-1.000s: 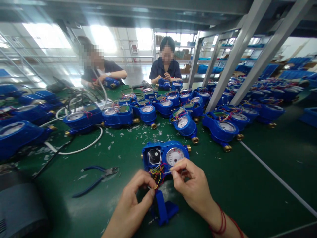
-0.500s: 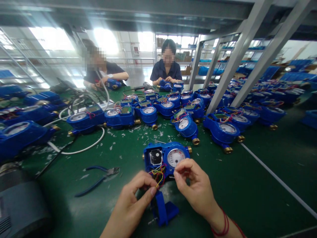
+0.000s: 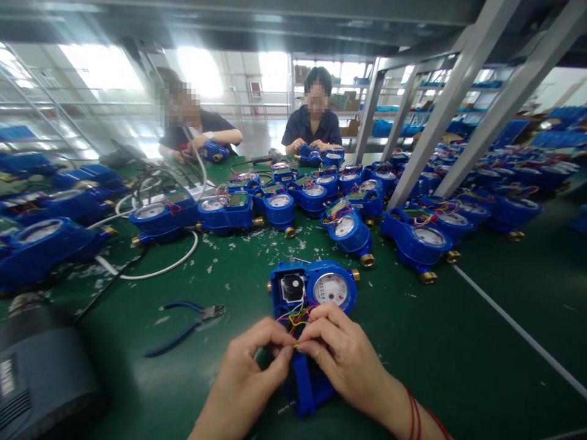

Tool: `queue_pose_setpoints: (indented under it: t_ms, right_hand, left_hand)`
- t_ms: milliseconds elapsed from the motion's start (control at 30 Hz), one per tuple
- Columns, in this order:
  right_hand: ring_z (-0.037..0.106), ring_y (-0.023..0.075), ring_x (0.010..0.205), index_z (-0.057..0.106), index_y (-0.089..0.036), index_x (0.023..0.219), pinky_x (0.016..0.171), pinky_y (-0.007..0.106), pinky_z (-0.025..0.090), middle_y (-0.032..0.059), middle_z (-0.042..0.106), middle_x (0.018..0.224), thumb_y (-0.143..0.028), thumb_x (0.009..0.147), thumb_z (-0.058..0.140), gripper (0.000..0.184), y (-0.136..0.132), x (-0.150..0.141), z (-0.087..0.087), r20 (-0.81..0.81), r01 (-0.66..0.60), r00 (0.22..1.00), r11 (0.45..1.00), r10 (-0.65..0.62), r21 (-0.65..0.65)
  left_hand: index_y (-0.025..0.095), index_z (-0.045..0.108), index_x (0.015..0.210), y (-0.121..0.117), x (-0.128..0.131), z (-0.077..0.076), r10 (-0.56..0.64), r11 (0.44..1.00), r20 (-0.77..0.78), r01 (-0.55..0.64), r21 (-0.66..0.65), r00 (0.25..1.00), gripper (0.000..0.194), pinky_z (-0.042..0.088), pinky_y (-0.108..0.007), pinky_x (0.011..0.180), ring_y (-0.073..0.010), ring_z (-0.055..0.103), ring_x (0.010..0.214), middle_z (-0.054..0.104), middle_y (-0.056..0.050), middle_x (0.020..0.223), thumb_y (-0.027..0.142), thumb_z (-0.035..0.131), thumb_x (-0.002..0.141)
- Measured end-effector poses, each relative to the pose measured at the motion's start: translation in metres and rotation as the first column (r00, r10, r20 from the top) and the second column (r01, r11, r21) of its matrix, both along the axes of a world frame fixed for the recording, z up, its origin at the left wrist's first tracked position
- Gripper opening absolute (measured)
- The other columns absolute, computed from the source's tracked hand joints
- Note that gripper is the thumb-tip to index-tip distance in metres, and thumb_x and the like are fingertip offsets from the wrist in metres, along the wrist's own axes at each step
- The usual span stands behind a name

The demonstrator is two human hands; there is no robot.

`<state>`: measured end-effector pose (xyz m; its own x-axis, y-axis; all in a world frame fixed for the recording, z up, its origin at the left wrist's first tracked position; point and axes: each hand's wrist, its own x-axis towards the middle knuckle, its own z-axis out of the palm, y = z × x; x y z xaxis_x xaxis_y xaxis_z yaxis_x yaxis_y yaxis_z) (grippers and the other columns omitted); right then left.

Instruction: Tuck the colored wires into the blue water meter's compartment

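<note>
An open blue water meter [image 3: 316,287] with a white dial lies on the green table [image 3: 458,342] in front of me. A bundle of coloured wires [image 3: 298,318] spills from its left compartment. My left hand [image 3: 250,379] and my right hand [image 3: 343,360] meet just below it, fingertips pinched together on those wires. A blue cover piece [image 3: 305,385] lies between and under my hands.
Blue-handled pliers [image 3: 186,324] lie to the left, near a white cable [image 3: 156,269]. Rows of blue meters [image 3: 348,229] fill the far side. Two people sit across the table handling meters. A dark grey machine [image 3: 41,373] sits at bottom left. Slanted metal posts [image 3: 440,104] rise on the right.
My right hand has moved left and down from the dial to meet my left hand. Both now pinch the wires together.
</note>
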<state>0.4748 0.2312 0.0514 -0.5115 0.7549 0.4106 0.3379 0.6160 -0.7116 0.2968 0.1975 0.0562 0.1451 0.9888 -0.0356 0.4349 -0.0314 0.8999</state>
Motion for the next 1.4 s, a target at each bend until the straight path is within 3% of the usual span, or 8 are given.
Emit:
queue_pose_setpoints:
  t_ms: [367,600,800,967,1100,1200,1300,1400]
  right_hand:
    - [0.056,0.0141,0.074,0.061,-0.018,0.085,0.065,0.024,0.044,0.005,0.052,0.089,-0.017,0.089,0.05,0.011,-0.005,0.001,0.0,0.038,-0.017,0.999,0.999,0.016,0.039]
    - [0.055,0.017,0.086,0.058,-0.019,0.084,0.073,0.026,0.043,0.005,0.053,0.089,-0.017,0.089,0.052,0.008,-0.003,0.001,-0.001,0.023,0.008,1.0,1.0,-0.007,-0.028]
    - [0.054,0.0167,0.085,0.055,-0.02,0.082,0.074,0.026,0.043,0.0029,0.054,0.085,-0.014,0.088,0.05,0.009,-0.001,0.005,0.002,-0.046,0.019,0.999,0.999,-0.021,-0.047]
    - [0.054,0.0163,0.083,0.056,-0.02,0.084,0.075,0.027,0.043,0.0031,0.053,0.09,-0.014,0.087,0.051,0.009,-0.001,0.009,0.003,-0.046,0.02,0.999,0.996,-0.024,-0.083]
    - [0.055,0.0147,0.077,0.057,-0.02,0.084,0.066,0.024,0.044,0.0038,0.052,0.092,-0.02,0.088,0.051,0.008,-0.003,0.011,0.001,-0.055,0.02,0.998,0.992,-0.027,-0.124]
    - [0.054,0.0135,0.073,0.056,-0.02,0.079,0.06,0.022,0.044,0.0038,0.051,0.092,-0.025,0.088,0.052,0.011,-0.004,0.012,-0.002,-0.076,0.027,0.996,0.987,-0.039,-0.159]
    - [0.054,0.0157,0.077,0.053,-0.019,0.071,0.06,0.023,0.044,0.0045,0.051,0.089,-0.029,0.085,0.056,0.018,-0.004,0.012,-0.002,-0.085,0.05,0.994,0.987,-0.064,-0.155]
    - [0.053,0.0165,0.079,0.048,-0.019,0.065,0.063,0.024,0.043,0.0045,0.051,0.085,-0.025,0.084,0.055,0.021,-0.004,0.01,0.0,-0.075,0.052,0.995,0.991,-0.062,-0.124]
  left_hand:
    - [0.016,0.058,0.07,0.002,-0.002,-0.007,0.075,0.987,0.196,-0.045,-0.153,0.978,0.023,0.038,-0.024,0.066,-0.0129,0.049,0.069,0.056,-0.001,0.071,0.036,0.053,0.08]
    - [0.017,0.052,0.074,0.002,-0.003,-0.011,0.061,0.987,0.198,-0.03,-0.155,0.978,0.022,0.036,-0.023,0.064,-0.0114,0.044,0.068,0.049,0.001,0.071,0.037,0.049,0.084]
    - [0.018,0.049,0.078,0.002,-0.011,-0.012,0.202,0.976,0.217,-0.179,-0.12,0.955,0.025,0.036,-0.021,0.063,-0.0098,0.043,0.066,0.045,0.003,0.069,0.041,0.043,0.086]
    - [0.018,0.049,0.068,0.004,-0.019,-0.013,0.469,0.882,0.011,-0.469,0.029,0.883,0.035,0.035,-0.022,0.054,-0.0107,0.043,0.057,0.045,0.004,0.06,0.051,0.052,0.08]
    - [0.021,0.05,0.093,-0.001,-0.017,-0.012,0.658,0.735,-0.002,-0.642,0.218,0.753,0.029,0.036,-0.025,0.069,-0.014,0.046,0.074,0.05,0.002,0.081,0.045,0.057,0.078]
    - [0.022,0.052,0.091,-0.006,-0.01,-0.009,0.592,0.739,0.044,-0.564,0.369,0.805,0.014,0.037,-0.024,0.075,-0.0132,0.049,0.08,0.052,0.001,0.084,0.035,0.047,0.086]
    - [0.022,0.055,0.083,-0.007,-0.007,-0.009,0.33,0.862,-0.069,-0.27,0.428,0.942,0.013,0.038,-0.02,0.066,-0.0103,0.052,0.07,0.055,0.003,0.074,0.025,0.044,0.089]
    - [0.02,0.055,0.089,-0.005,-0.007,-0.013,0.102,0.923,-0.201,-0.017,0.384,0.974,0.009,0.04,-0.02,0.063,-0.0105,0.052,0.069,0.057,0.001,0.077,0.022,0.046,0.087]
